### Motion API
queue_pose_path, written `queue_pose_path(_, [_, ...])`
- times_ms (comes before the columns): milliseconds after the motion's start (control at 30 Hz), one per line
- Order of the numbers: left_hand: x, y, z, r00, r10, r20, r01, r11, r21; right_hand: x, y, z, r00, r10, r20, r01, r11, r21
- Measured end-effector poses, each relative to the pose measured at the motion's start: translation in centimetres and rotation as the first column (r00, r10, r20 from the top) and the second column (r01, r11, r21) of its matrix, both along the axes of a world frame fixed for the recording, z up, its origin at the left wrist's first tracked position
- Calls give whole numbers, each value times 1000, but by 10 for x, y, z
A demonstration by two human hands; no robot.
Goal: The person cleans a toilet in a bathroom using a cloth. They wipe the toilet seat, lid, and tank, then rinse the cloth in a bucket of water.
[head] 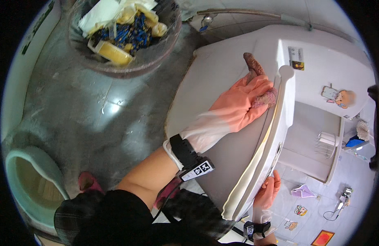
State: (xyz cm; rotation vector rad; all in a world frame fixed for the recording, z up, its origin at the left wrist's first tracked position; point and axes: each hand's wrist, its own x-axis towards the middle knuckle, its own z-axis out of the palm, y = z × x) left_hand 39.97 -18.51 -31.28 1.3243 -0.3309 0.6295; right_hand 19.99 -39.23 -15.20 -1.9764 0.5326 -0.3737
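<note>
My left hand [241,100] wears an orange-pink rubber glove and a black wrist strap. It is closed around a stained brown and pink cloth [264,98], whose ends stick out past the glove. The hand is against the pale side panel [201,89] of a large white fixture, just beside its raised rim [281,113]. A cream strip [251,169] runs along this rim. My right hand [267,189], gloved too, is at the rim's other side near a dark oval mark. Its fingers are bent, and part of the hand is hidden, so its hold is unclear.
A clear-walled bin [124,72] with mixed waste stands on the wet grey floor [75,107]. A mint-green tub [35,153] is beside my feet. A wire rack [326,143], hanging purple cloth [303,191], and shower handset [344,198] lie beyond the rim.
</note>
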Motion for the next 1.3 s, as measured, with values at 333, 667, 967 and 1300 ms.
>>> queue_pose_path(333, [128, -35, 34, 842, -476, 256, 530, 633, -565, 6, 10, 0, 989, -133, -57, 129, 990, -57])
queue_pose_path(667, [192, -16, 21, 338, -661, 670, 288, -605, -742, 5, 11, -1, 982, -175, -65, 168, 980, -104])
queue_pose_path(967, [195, -17, -80, 925, -373, 66, 367, 840, -400, 11, 18, 0, 966, -240, -99, 215, 953, -215])
queue_pose_path(1300, [188, -9, -175, 752, -513, -413, 265, 810, -524, 17, 23, -8, 964, -264, -37, 247, 936, -250])
